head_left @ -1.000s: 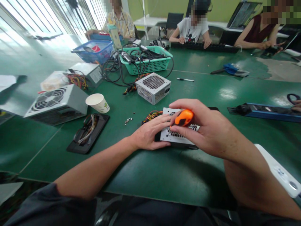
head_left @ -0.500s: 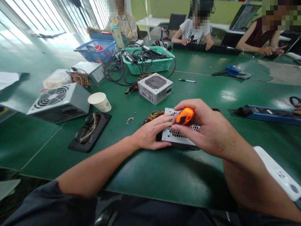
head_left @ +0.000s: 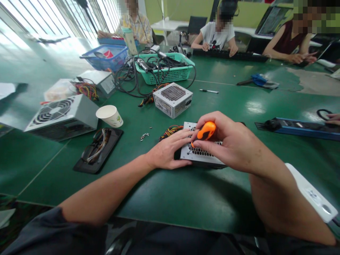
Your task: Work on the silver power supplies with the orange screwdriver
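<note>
A power supply unit [head_left: 186, 154] with a honeycomb grille lies on the green table before me, a bundle of coloured wires [head_left: 170, 132] at its far left. My left hand [head_left: 170, 150] grips its left end, fingers across the top and thumb along the near edge. In my right hand [head_left: 225, 141] is a screwdriver [head_left: 208, 130] with an orange and black handle. It leans, its shaft pointing down towards the near left corner of the unit's top. Whether the tip sits in a screw is too small to tell. Several loose screws [head_left: 145, 135] lie left of the wires.
Another power supply [head_left: 173, 100] stands beyond my hands, a larger one [head_left: 62, 115] at the left. Nearer are a paper cup [head_left: 110, 116] and glasses on a black tray [head_left: 98, 152]. Cables fill a green basket [head_left: 166, 72]. A white power strip [head_left: 310, 193] lies right; several people sit around.
The whole view has shifted slightly. The orange handle has turned a little in my right fingers, and a bit more of its lower end shows. My left hand stays on the power supply unit.
</note>
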Demonstrator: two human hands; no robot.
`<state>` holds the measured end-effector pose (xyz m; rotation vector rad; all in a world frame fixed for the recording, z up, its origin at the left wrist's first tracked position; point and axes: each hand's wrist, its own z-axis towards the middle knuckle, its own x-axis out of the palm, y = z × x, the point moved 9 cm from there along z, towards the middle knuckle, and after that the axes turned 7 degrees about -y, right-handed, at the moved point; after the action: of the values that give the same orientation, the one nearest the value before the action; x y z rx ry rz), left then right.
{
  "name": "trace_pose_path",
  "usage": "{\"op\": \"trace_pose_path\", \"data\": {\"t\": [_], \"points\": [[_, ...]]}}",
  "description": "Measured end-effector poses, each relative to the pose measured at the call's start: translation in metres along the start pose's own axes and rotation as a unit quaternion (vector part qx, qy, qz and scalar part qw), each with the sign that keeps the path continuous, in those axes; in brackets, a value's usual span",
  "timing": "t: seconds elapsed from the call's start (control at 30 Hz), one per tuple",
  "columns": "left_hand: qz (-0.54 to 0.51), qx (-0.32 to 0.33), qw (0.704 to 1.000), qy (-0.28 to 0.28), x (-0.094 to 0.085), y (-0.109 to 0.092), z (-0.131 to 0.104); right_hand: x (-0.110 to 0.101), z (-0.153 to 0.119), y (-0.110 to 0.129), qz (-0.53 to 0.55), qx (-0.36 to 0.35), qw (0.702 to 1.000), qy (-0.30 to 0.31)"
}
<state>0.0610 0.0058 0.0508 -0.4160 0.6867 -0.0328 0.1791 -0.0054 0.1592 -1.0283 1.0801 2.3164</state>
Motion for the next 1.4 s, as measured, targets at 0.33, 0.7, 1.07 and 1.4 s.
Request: {"op": "trace_pose_path", "data": {"t": [0.33,0.7,1.07,1.4], "points": [[0.029,-0.019,0.999,0.025,0.003,0.003,-0.003,-0.043,-0.007,-0.019,0.043,0.100,0.987,-0.117],[0.066,-0.030,0.996,0.046,0.008,-0.004,-0.001,-0.085,-0.030,-0.012,-0.148,0.077,0.986,0.015],[0.121,-0.070,0.990,0.028,0.015,0.009,0.007,-0.077,-0.020,-0.015,-0.108,0.064,0.992,0.003],[0.131,-0.076,0.988,0.025,0.014,0.017,0.008,-0.090,-0.024,-0.034,-0.115,0.074,0.975,-0.175]]}}
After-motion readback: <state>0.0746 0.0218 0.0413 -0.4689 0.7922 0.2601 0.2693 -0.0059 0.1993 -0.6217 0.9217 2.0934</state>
